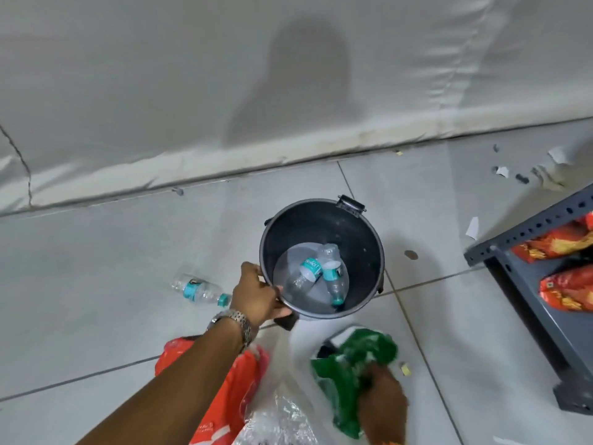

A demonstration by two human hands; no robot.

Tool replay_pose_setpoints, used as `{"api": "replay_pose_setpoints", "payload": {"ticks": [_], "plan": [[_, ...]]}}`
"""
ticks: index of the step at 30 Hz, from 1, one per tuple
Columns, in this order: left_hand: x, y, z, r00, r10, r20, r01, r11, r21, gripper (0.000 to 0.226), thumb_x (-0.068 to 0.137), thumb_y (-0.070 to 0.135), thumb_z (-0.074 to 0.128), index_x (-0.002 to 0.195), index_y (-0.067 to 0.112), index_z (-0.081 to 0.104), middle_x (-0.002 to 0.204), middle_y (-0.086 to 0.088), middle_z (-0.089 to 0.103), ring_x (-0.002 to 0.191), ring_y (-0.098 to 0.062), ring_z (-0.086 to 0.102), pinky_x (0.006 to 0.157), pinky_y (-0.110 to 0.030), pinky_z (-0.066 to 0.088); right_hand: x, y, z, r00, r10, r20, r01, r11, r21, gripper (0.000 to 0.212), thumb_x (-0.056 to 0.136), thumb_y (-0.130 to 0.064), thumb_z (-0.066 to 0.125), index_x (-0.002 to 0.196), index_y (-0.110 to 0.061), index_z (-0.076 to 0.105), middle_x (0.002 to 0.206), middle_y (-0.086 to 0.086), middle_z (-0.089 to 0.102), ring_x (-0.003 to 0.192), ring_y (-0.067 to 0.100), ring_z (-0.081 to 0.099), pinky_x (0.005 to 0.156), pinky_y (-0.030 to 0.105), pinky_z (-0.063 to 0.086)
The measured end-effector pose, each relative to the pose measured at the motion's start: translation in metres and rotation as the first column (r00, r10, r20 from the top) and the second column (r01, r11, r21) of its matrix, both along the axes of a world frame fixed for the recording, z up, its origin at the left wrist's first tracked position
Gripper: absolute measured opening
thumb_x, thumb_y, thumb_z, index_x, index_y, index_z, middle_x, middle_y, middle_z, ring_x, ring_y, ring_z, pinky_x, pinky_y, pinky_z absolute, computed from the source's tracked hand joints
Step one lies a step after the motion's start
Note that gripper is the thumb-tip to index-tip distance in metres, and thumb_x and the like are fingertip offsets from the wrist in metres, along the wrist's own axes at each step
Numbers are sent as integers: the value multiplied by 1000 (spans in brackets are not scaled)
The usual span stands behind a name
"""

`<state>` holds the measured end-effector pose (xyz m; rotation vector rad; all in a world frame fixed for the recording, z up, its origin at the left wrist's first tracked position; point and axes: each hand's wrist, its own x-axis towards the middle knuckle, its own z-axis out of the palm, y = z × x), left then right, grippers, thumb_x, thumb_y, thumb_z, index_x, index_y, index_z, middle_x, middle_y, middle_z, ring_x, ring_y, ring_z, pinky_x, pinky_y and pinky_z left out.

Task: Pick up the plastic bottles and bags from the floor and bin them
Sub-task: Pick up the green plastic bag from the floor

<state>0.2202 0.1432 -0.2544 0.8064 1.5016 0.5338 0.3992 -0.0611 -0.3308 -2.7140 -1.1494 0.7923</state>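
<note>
A black round bin [362,239] stands on the tiled floor, with two clear plastic bottles [316,273] with teal labels lying in its bottom. My left hand [256,295] grips the bin's near-left rim. My right hand [382,403] is shut on a crumpled green plastic bag [353,361] just in front of the bin. A third clear bottle [199,289] lies on the floor left of the bin. An orange bag [231,393] and a clear plastic bag [279,415] lie under my left forearm.
A grey metal shelf rack [526,284] holding red-orange snack packets [564,287] stands to the right. A white wall covering [224,91] runs along the back. Paper scraps [500,170] litter the far right floor.
</note>
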Motion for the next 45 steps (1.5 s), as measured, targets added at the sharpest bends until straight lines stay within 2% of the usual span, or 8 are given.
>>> {"api": "replay_pose_setpoints", "payload": {"ticks": [8, 13, 17, 21, 25, 31, 38, 45], "plan": [[15, -29, 12, 999, 35, 27, -34, 999, -42, 56, 80, -7, 66, 108, 34, 41, 88, -24, 68, 70, -42, 75, 65, -62, 61, 31, 70, 183, 973, -151, 175, -67, 539, 840, 26, 79, 0, 60, 94, -10, 78, 110, 19, 67, 95, 32, 65, 84, 31, 53], [15, -31, 15, 998, 32, 47, -31, 999, -32, 55, 83, -10, 62, 115, 27, 38, 83, -22, 71, 65, -39, 75, 63, -51, 63, -10, 192, 118, 886, 405, 226, -436, 893, 110, 24, 89, -5, 59, 112, -10, 65, 141, 10, 38, 126, 39, 45, 85, 50, 54], [15, -28, 13, 999, 29, 34, -29, 1000, 2, 56, 82, -10, 64, 113, 27, 36, 86, -20, 69, 64, -35, 73, 63, -55, 63, -12, 221, 71, 700, 672, -242, -705, 593, -390, 47, 95, -22, 54, 142, -16, 51, 153, 18, 42, 140, 41, 38, 115, 44, 31], [12, -34, 16, 994, 51, 92, -48, 998, -37, 58, 85, -15, 61, 114, 28, 35, 93, -15, 63, 71, -29, 73, 65, -48, 64, -9, 181, 103, 860, 509, 40, -510, 855, 93, 42, 93, -30, 55, 134, -29, 57, 127, 16, 63, 112, 38, 61, 94, 43, 54], [11, -35, 16, 994, 59, 88, -54, 997, -59, 58, 84, -12, 62, 114, 30, 36, 104, -25, 67, 76, -36, 75, 66, -51, 64, -64, 44, 149, 953, 295, 72, -231, 553, 801, 10, 91, -16, 63, 87, -8, 65, 83, 2, 63, 74, 18, 56, 66, 31, 46], [10, -35, 16, 993, 40, 111, -35, 998, -46, 57, 84, -12, 61, 111, 31, 35, 109, -26, 65, 77, -39, 76, 68, -54, 64, -166, -101, 20, 919, 289, -270, -264, 956, 125, 53, 79, -55, 64, 124, -31, 51, 133, -4, 55, 124, 19, 53, 98, 35, 50], [8, -36, 3, 988, 37, 150, -36, 999, -7, 58, 86, -13, 62, 116, 29, 35, 99, -17, 61, 64, -30, 73, 68, -49, 64, -217, -104, -41, 950, 114, -290, -219, 907, -360, 153, 52, -73, 77, 155, -10, -17, 163, 14, -25, 152, 43, 0, 119, 58, 21], [6, -37, -2, 982, 39, 185, -41, 999, 8, 59, 86, -14, 62, 119, 27, 36, 98, -16, 61, 57, -25, 73, 67, -46, 64, -216, -130, -75, 925, 306, -225, -358, 901, -245, 114, 21, -42, 96, 127, -15, 61, 129, 12, 65, 111, 41, 62, 71, 50, 52]]}}
